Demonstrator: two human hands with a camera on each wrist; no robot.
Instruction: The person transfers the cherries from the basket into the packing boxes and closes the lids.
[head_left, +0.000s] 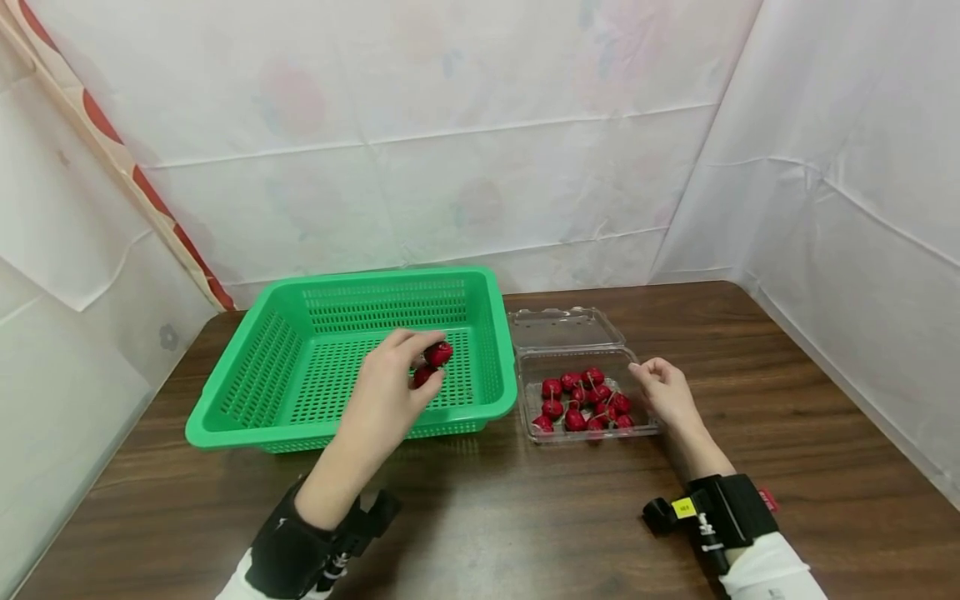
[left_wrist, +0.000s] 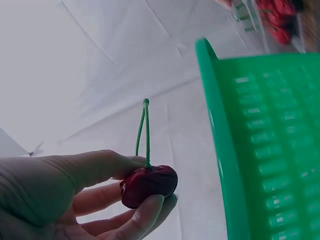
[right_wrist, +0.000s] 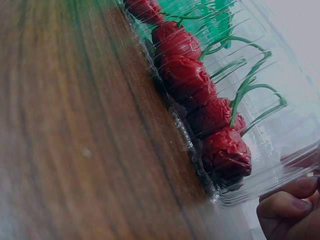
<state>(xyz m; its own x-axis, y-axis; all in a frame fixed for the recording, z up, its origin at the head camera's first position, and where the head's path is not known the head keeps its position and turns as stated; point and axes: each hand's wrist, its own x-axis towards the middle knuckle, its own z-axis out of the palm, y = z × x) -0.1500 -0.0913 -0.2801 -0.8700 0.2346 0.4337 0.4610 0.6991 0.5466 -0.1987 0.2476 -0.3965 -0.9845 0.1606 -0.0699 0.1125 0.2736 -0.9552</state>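
We have the left hand point(head_left: 386, 379) clamped on two cherries point(head_left: 438, 354), stems meeting at the top, seen against the interior of the green perforated plastic basket point(head_left: 315, 435) in the head view. Our right hand point(head_left: 667, 396) pinches the right edge of the clear plastic clamshell point(head_left: 540, 367), which stands just beside the basket on the wooden desk point(head_left: 525, 517). We see its lid point(head_left: 562, 332) hinged back and a batch of red stemmed cherries point(head_left: 575, 418) inside.
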